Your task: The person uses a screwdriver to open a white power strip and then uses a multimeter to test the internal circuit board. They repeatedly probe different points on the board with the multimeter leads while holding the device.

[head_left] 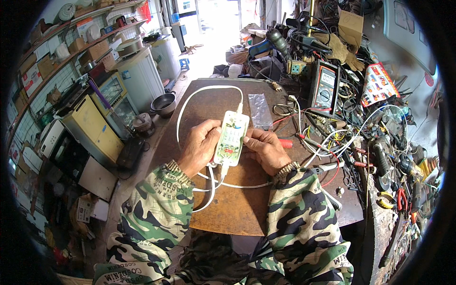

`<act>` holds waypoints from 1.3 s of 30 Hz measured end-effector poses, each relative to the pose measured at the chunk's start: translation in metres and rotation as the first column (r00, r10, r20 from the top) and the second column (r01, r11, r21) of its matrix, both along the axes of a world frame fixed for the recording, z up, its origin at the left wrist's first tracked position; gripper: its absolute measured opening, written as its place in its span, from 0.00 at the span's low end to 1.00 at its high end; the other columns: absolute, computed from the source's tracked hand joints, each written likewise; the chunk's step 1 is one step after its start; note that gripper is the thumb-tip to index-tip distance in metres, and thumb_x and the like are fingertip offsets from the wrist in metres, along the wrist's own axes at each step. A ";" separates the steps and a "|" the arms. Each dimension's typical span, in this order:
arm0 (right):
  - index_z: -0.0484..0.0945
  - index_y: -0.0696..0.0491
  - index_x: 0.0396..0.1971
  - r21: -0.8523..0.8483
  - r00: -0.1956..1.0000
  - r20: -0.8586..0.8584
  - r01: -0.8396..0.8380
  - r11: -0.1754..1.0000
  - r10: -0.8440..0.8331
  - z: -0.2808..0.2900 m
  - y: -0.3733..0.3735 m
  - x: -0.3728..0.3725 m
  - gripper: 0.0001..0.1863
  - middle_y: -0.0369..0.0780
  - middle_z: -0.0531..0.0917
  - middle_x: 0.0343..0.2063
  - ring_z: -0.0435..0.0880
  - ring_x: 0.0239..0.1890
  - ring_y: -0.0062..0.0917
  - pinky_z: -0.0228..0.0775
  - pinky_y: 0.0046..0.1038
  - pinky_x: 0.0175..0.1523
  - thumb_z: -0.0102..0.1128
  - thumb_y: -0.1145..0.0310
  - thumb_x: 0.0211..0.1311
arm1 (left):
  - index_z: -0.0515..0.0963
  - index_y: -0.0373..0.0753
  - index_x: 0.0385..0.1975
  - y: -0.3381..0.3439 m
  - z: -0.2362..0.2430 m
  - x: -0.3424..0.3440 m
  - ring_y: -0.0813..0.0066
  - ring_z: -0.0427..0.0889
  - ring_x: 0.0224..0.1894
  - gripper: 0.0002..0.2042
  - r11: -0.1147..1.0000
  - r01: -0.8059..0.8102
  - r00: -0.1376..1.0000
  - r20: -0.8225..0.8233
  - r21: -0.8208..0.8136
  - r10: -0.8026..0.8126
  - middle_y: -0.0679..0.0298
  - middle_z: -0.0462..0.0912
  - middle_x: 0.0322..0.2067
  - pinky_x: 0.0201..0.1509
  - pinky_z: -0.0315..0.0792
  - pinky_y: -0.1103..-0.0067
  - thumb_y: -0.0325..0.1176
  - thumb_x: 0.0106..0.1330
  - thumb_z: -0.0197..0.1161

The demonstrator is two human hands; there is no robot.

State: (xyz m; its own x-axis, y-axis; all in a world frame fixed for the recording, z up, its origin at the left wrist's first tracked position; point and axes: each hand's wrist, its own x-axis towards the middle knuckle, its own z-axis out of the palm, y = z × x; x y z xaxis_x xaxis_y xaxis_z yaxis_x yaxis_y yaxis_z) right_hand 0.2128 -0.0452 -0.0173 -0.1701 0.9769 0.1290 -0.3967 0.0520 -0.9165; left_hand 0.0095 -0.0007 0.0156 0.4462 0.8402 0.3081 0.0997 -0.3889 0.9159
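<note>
Over the brown surface (232,211), left hand (199,147) and right hand (267,149) grip one open white casing (227,160) between them, greenish parts (232,137) inside; beyond lie one clear plastic bag (261,111), one multimeter (325,90)

Lettering (126,275) on sleeves (304,218), digits (327,77) on multimeter (324,97)

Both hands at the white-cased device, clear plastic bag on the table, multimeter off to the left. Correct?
No: the head view shows the multimeter off to the right. Rest stands: left hand and right hand at the white-cased device, clear plastic bag on the table.
</note>
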 end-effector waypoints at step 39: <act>0.78 0.62 0.48 -0.017 1.000 -0.004 0.007 1.000 -0.007 0.002 -0.002 -0.002 0.13 0.39 0.84 0.39 0.83 0.40 0.24 0.75 0.27 0.47 0.53 0.72 0.69 | 0.76 0.28 0.48 0.001 -0.001 0.000 0.83 0.80 0.39 0.13 0.999 -0.021 0.999 -0.031 0.039 0.022 0.63 0.83 0.37 0.43 0.77 0.82 0.31 0.73 0.52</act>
